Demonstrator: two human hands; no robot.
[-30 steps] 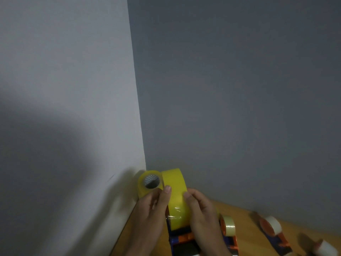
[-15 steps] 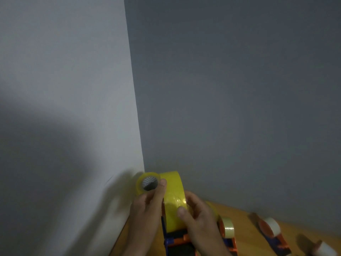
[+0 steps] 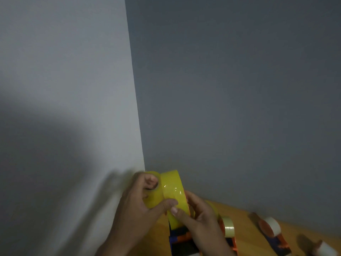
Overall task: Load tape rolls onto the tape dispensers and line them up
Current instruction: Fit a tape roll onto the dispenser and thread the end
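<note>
Two yellow tape rolls sit side by side at the bottom centre. My left hand (image 3: 140, 202) grips the left yellow roll (image 3: 154, 198), with a finger pushed into its core. My right hand (image 3: 199, 217) pinches the right yellow roll (image 3: 175, 193), which sits on a blue and orange tape dispenser (image 3: 181, 237). My thumbs meet on the front of the rolls. The dispenser's lower part runs off the frame's bottom edge.
On the wooden table (image 3: 245, 226) stand a second dispenser with a pale tape roll (image 3: 227, 227), a third with a white roll (image 3: 271, 228), and another white roll (image 3: 326, 249) at the right edge. White and grey walls meet in a corner behind.
My left hand closed around the left roll and a finger went into its core, hiding the hole. Both rolls tilted slightly and my right thumb slid lower on the right roll.
</note>
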